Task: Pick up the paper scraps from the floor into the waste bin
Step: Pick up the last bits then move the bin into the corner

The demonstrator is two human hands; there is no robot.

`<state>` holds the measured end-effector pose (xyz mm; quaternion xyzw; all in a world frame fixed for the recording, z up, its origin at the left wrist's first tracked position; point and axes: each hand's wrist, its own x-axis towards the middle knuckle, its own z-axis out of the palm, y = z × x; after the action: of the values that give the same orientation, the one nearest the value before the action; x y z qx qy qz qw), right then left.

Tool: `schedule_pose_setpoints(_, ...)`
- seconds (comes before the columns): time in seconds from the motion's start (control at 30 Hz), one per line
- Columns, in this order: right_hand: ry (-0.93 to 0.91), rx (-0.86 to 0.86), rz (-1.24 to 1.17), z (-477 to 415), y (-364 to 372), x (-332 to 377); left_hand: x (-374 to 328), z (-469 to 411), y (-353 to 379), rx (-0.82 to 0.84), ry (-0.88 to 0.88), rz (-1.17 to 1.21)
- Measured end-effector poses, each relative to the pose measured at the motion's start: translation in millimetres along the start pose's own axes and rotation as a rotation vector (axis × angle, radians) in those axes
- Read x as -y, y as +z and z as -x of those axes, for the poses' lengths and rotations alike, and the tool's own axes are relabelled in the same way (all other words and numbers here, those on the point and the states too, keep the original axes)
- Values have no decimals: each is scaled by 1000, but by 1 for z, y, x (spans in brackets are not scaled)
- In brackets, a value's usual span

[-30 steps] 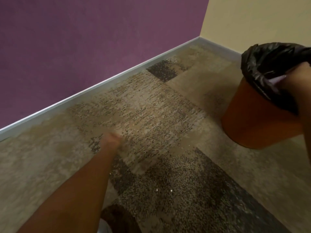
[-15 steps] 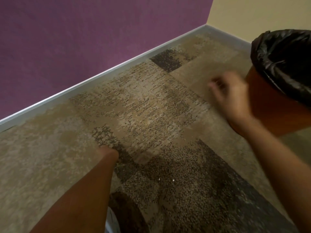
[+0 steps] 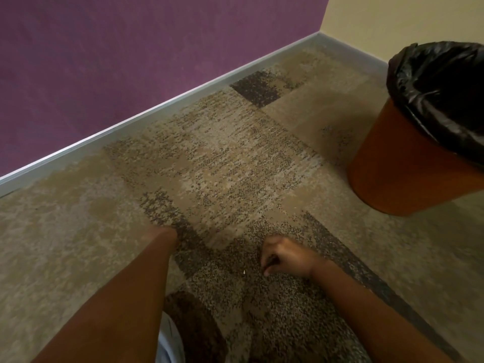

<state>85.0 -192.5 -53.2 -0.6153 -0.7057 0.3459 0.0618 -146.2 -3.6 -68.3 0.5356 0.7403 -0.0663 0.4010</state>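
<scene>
head view | right hand [image 3: 285, 255] fingers curled down onto carpet [image 3: 235, 158], grip unclear | left hand [image 3: 164, 233] end-on, fingers can't tell | paper scrap [image 3: 244, 271] just beside right fingertips | I'd pinch low with thumb and forefinger; waste bin [image 3: 403, 166] well apart

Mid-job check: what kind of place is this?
Probably an office or similar commercial room, at a corner: patterned carpet tiles, a grey baseboard under a purple wall meeting a cream wall, and an orange waste bin lined with a black bag.
</scene>
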Motion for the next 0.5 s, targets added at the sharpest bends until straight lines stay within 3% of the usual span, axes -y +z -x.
schedule_pose_setpoints(0.13,-61,7,71,0,3,-1,-15,35,3,-17,249,25)
schedule_pose_setpoints(0.23,-115,-9,145,2,5,-2,-33,67,19,186,571,-88)
schedule_pose_setpoints(0.3,-148,-20,198,4,6,0,-43,73,30,273,682,-122)
schedule_pose_setpoints(0.5,-112,-56,181,9,21,1,-64,87,35,232,696,-27)
